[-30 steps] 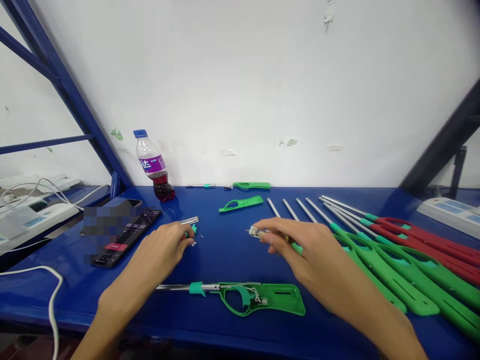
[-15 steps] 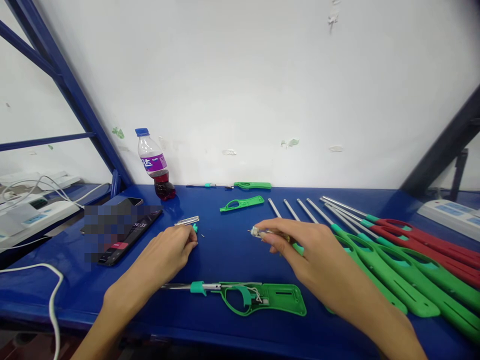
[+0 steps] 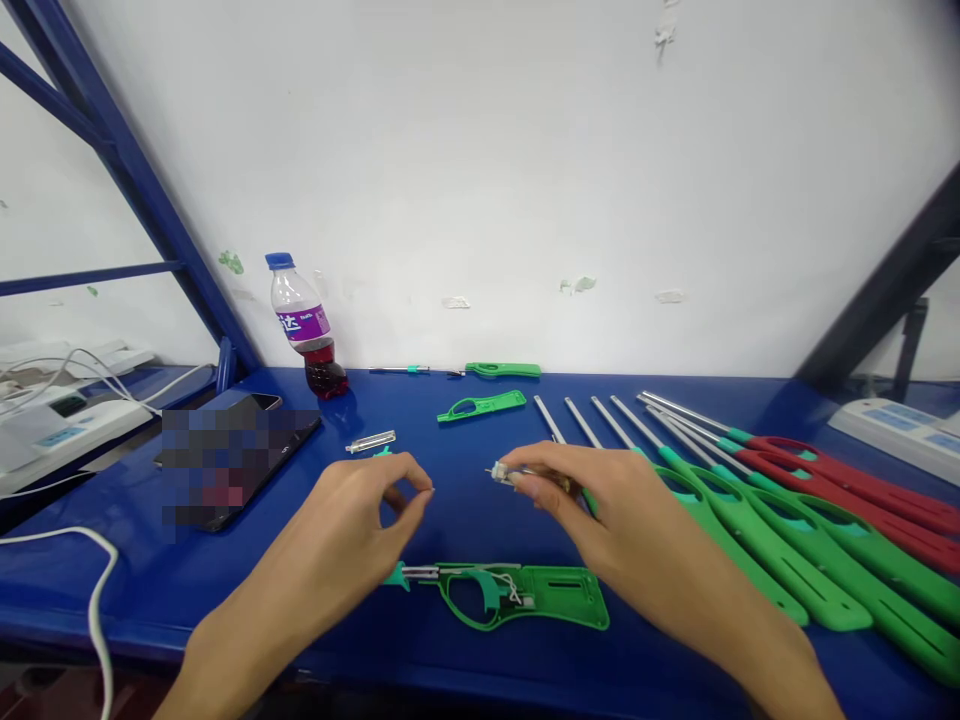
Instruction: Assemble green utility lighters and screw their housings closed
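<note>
My right hand (image 3: pixel 600 490) pinches a small whitish lighter part (image 3: pixel 501 472) with a thin metal pin sticking out to the left. My left hand (image 3: pixel 367 510) is raised above the table, thumb and forefinger tips pressed together; anything between them is too small to make out. Behind it lie a clear rectangular piece (image 3: pixel 373 441) and a small teal part (image 3: pixel 384 452), partly hidden. Below both hands is an opened green lighter half-shell (image 3: pixel 562 597) with its teal trigger, wire and metal tube in place; my left hand covers the tube's far end.
Several green lighters (image 3: pixel 780 560) and red lighters (image 3: pixel 862 480) fan out at the right. A green cover (image 3: pixel 484 406) and another opened lighter (image 3: pixel 502 370) lie at the back. A drink bottle (image 3: pixel 304 330) and a phone (image 3: pixel 262 470) are at left, near a white cable (image 3: pixel 97 600).
My left hand has moved right from beside the clear piece, fingertips now pinched. A tiny pin that lay on the table there no longer shows. My right hand has shifted slightly left with its part.
</note>
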### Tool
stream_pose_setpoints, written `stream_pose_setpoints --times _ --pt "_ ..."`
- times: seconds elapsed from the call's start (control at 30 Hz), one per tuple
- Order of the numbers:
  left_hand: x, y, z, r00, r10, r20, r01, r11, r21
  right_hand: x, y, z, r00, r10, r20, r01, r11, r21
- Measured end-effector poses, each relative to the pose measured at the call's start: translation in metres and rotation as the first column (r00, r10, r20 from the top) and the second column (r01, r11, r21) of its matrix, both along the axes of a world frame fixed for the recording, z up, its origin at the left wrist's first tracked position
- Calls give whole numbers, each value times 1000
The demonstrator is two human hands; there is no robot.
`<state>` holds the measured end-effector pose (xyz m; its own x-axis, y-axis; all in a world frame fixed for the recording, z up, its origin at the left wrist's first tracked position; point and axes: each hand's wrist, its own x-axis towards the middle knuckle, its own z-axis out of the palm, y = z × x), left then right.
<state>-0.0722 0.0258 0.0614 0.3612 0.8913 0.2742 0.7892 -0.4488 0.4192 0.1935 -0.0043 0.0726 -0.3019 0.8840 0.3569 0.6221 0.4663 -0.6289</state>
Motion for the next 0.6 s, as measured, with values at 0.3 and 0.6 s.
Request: stream_pose_setpoints --times 0.3,0.6 --pt "12 -14 -4 943 -280 180 245 949 198 -5 -3 2 994 105 12 -104 991 -89" --pt "19 -14 3 914 -351 203 242 874 421 -6 -6 2 996 91 16 -88 986 -141"
